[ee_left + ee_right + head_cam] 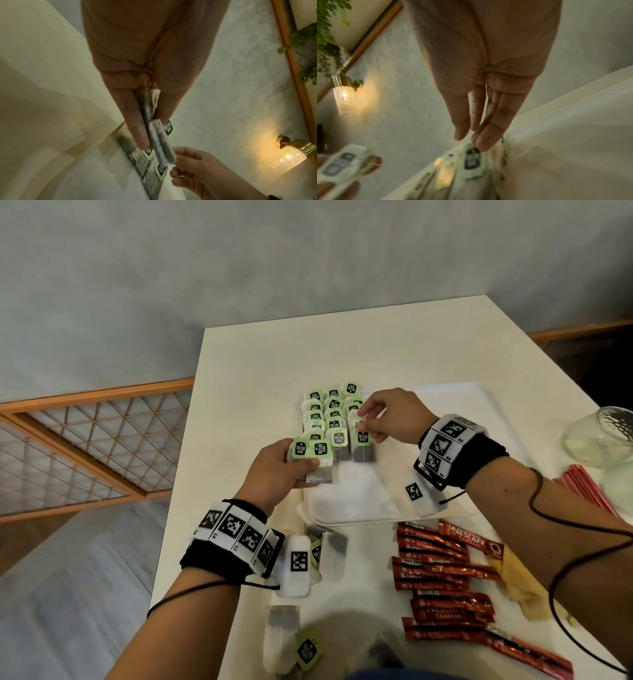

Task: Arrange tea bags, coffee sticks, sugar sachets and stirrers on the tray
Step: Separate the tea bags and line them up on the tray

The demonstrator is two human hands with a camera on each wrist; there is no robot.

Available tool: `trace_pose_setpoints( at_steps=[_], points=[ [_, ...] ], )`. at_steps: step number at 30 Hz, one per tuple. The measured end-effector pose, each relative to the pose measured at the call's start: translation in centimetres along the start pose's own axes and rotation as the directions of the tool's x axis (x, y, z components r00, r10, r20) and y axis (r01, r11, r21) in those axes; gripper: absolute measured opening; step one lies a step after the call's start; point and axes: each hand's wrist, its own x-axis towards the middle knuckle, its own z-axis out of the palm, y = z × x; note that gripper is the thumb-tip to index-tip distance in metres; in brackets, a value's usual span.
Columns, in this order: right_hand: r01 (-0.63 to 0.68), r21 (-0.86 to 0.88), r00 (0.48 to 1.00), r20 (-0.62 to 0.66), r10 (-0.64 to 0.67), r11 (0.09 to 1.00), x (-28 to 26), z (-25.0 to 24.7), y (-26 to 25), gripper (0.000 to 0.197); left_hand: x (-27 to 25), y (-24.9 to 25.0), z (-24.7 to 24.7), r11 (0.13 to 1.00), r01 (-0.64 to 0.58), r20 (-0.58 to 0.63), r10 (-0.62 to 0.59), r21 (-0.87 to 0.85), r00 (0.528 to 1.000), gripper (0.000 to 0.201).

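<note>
A white tray (455,513) lies mid-table. Its left part holds rows of tea bags (329,414) with green tags. My left hand (301,460) hovers over the tray's left edge and grips two tea bags (320,465) between thumb and fingers; the left wrist view shows those bags (161,143) edge-on in that hand (150,132). My right hand (363,422) reaches to the right row and pinches the top of its front tea bag (362,445). In the right wrist view the fingertips (481,144) touch that bag's tag (471,158).
Red coffee sticks (442,577) lie scattered in front of the tray. Loose tea bags (330,556) sit near my left wrist and at the front edge. Brown sachets (520,587), red stirrers (589,487) and a glass jar (603,436) are at the right.
</note>
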Motion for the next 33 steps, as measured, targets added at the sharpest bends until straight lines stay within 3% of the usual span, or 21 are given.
trace_pose_setpoints(
  at_steps=[2,6,17,23,27,33],
  points=[
    [0.042,0.047,0.999,-0.029,-0.04,0.998,-0.8,0.2,-1.1,0.015,0.1,0.0,0.1,1.0,-0.002,0.005,0.002,0.003,1.0,0.024],
    [0.088,0.054,0.99,0.104,-0.093,0.995,-2.3,1.6,-2.9,0.016,0.3,0.1,0.6,1.0,-0.009,0.014,0.009,0.015,1.0,0.024],
    [0.08,0.032,0.979,0.185,-0.084,0.996,-2.8,2.2,-3.8,0.01,0.1,0.4,0.9,0.998,-0.06,0.015,0.059,0.013,0.998,0.034],
    [0.112,-0.045,0.98,0.172,-0.103,0.993,-1.8,0.5,-4.1,0.007,0.1,0.9,-0.3,0.998,-0.061,-0.049,0.06,-0.028,0.997,0.015],
    [0.083,-0.222,0.966,0.256,-0.024,0.972,-1.3,0.9,-3.3,0.011,0.1,1.2,-1.2,0.996,0.026,-0.107,-0.035,-0.08,0.994,0.019],
    [0.061,-0.305,0.985,0.17,-0.008,0.95,-0.2,1.7,-2.5,0.007,-0.3,0.8,-1.4,0.998,0.059,-0.122,-0.063,-0.035,0.991,0.022]
  ],
)
